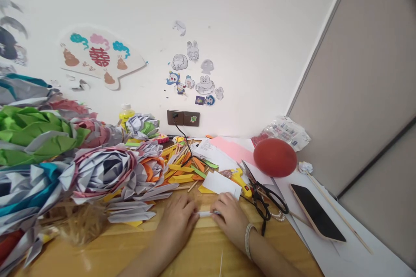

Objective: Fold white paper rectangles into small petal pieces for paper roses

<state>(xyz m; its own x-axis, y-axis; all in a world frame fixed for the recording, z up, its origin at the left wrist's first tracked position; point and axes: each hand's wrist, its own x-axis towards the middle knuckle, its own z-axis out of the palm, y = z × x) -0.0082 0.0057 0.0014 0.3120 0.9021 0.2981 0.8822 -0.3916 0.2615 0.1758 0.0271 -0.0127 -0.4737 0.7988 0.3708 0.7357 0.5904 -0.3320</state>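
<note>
1. Your left hand (177, 220) rests on the light wooden table (136, 246), near the middle of its front edge. Its fingers are curled down on the left end of a narrow white folded paper strip (208, 214).
2. Your right hand (232, 218), with a pale beaded bracelet (248, 238) on the wrist, holds the right end of the same strip with bent fingers.
3. The strip lies flat on the wood, between your two hands, and both hands grip it.
4. Just behind your right hand lies a white rectangular paper card (222, 183). A yellow plastic tool (239, 177) lies beside the card.
5. A pair of black-handled scissors (264, 199) lies near your right hand, on the side of the right edge.
6. Close to the right edge, a black smartphone in a pink case (316, 212) lies on white sheets. A thin wooden stick (338, 212) lies beside it.
7. A round red balloon (274, 157) sits toward the back right corner.
8. A big heap of folded paper flowers in grey, green and blue (97, 169) covers the left side of the table up to the left edge.
</note>
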